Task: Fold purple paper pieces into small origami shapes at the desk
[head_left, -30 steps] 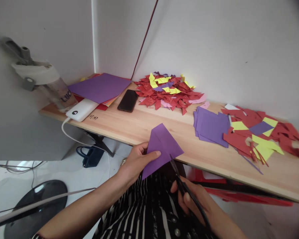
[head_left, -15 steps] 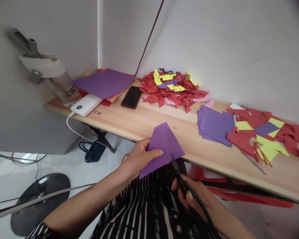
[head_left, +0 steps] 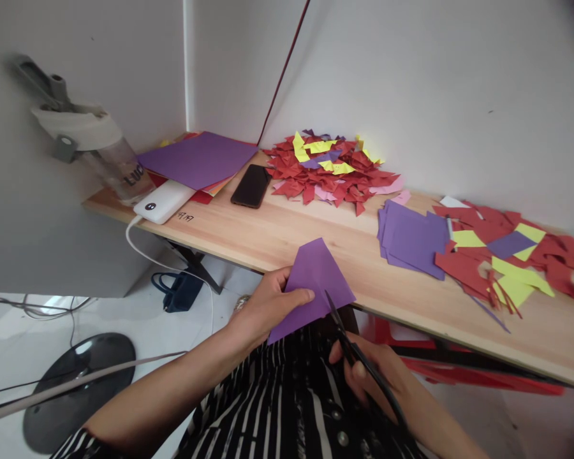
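My left hand (head_left: 273, 301) pinches a purple sheet of paper (head_left: 316, 274) by its left side, thumb on top. The sheet is held in front of the table's near edge, above my lap. My right hand (head_left: 375, 370) is wrapped round the handles of black scissors (head_left: 348, 347). Their blades reach into the paper from its lower right edge, and the tip lies over its middle. A stack of purple paper squares (head_left: 411, 241) rests on the table to the right of the held sheet.
On the wooden table (head_left: 287, 233) lie a phone (head_left: 251, 186), a white power bank (head_left: 162, 203), purple sheets (head_left: 201, 156) and a heap of red and yellow paper pieces (head_left: 325, 175). Paper scraps (head_left: 516, 255) spread at the right. A bottle (head_left: 95, 150) stands at the left.
The scissors have shifted slightly up and left, their tip reaching a little further into the purple sheet. My left hand keeps its grip nearly unmoved.
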`<action>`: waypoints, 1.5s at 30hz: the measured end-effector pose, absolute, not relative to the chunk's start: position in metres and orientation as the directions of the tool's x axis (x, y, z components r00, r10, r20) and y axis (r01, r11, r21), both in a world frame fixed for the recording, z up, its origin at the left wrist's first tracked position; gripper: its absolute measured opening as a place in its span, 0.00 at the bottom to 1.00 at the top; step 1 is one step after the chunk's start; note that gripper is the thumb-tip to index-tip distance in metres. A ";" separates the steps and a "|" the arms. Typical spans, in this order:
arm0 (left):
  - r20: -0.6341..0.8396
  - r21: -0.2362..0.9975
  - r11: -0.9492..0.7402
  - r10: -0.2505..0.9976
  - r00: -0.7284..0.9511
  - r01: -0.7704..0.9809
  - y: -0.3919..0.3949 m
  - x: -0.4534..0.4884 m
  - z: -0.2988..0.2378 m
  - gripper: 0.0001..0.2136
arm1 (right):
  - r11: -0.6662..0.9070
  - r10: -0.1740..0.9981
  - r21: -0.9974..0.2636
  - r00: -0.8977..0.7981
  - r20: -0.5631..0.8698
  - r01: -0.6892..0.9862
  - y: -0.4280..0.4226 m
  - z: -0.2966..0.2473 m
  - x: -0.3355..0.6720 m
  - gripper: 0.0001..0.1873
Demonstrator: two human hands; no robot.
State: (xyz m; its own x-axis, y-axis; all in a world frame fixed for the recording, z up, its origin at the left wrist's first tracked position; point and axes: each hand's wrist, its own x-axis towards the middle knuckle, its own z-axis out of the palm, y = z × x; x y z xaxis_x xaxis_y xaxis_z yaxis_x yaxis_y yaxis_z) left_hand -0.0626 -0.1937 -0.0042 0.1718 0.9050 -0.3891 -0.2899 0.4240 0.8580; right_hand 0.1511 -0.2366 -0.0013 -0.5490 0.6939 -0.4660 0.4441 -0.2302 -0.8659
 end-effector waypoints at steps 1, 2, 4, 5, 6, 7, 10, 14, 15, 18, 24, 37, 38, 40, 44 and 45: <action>-0.390 0.855 0.426 0.904 0.174 -0.294 -0.194 -0.062 -0.005 0.14 | -0.242 0.697 -0.865 -0.541 -0.470 0.440 -0.237 -0.002 0.151 0.25; -0.392 0.853 0.429 0.903 0.177 -0.299 -0.194 -0.062 -0.005 0.14 | -0.247 0.701 -0.865 -0.536 -0.470 0.436 -0.238 -0.003 0.152 0.25; -0.393 0.849 0.432 0.901 0.182 -0.305 -0.193 -0.062 -0.006 0.15 | -0.249 0.709 -0.865 -0.527 -0.469 0.435 -0.238 -0.006 0.153 0.24; -0.395 0.848 0.434 0.900 0.183 -0.305 -0.193 -0.062 -0.006 0.15 | -0.248 0.711 -0.867 -0.527 -0.465 0.431 -0.238 -0.008 0.154 0.24; -0.398 0.847 0.437 0.898 0.185 -0.303 -0.193 -0.063 -0.006 0.15 | -0.249 0.712 -0.870 -0.528 -0.463 0.426 -0.238 -0.010 0.154 0.24; -0.401 0.845 0.442 0.896 0.189 -0.301 -0.193 -0.063 -0.006 0.16 | -0.254 0.711 -0.872 -0.530 -0.462 0.419 -0.238 -0.011 0.155 0.25; -0.414 0.836 0.457 0.888 0.199 -0.303 -0.192 -0.063 -0.006 0.16 | -0.279 0.709 -0.874 -0.528 -0.467 0.397 -0.238 -0.014 0.155 0.28; -0.409 0.830 0.458 0.888 0.212 -0.317 -0.192 -0.063 -0.008 0.15 | -0.299 0.714 -0.860 -0.500 -0.489 0.414 -0.241 -0.017 0.155 0.29; -0.405 0.829 0.456 0.888 0.217 -0.322 -0.192 -0.063 -0.008 0.15 | -0.295 0.717 -0.858 -0.495 -0.490 0.421 -0.241 -0.018 0.156 0.29; -0.401 0.821 0.456 0.889 0.222 -0.344 -0.192 -0.063 -0.007 0.15 | -0.287 0.725 -0.862 -0.493 -0.481 0.419 -0.242 -0.020 0.158 0.28; -0.412 0.817 0.467 0.883 0.224 -0.340 -0.192 -0.063 -0.007 0.15 | -0.207 0.694 -0.856 -0.545 -0.469 0.473 -0.239 -0.012 0.152 0.29; -0.436 0.828 0.507 0.851 0.293 -0.240 -0.196 -0.059 -0.008 0.15 | -0.068 0.727 -0.857 -0.563 -0.394 0.511 -0.235 -0.002 0.150 0.21; -0.440 0.824 0.512 0.848 0.296 -0.242 -0.196 -0.059 -0.009 0.14 | -0.088 0.723 -0.857 -0.559 -0.406 0.508 -0.235 -0.003 0.151 0.20; -0.445 0.819 0.518 0.844 0.298 -0.245 -0.195 -0.060 -0.010 0.14 | -0.126 0.721 -0.858 -0.548 -0.424 0.498 -0.236 -0.006 0.152 0.20; -0.437 0.828 0.509 0.849 0.299 -0.235 -0.195 -0.061 -0.011 0.14 | -0.189 0.724 -0.861 -0.526 -0.446 0.472 -0.237 -0.013 0.155 0.20; -0.432 0.831 0.505 0.850 0.301 -0.233 -0.195 -0.061 -0.011 0.14 | -0.196 0.725 -0.863 -0.523 -0.447 0.466 -0.238 -0.014 0.156 0.20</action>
State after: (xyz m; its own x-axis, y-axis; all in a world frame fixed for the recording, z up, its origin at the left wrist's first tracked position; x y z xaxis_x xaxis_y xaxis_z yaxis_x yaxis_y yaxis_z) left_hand -0.0612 -0.1950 -0.0115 0.3008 0.8502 -0.4320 -0.2326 0.5048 0.8313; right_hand 0.1557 -0.2379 -0.0144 -0.5234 0.7253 -0.4472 0.4655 -0.1962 -0.8630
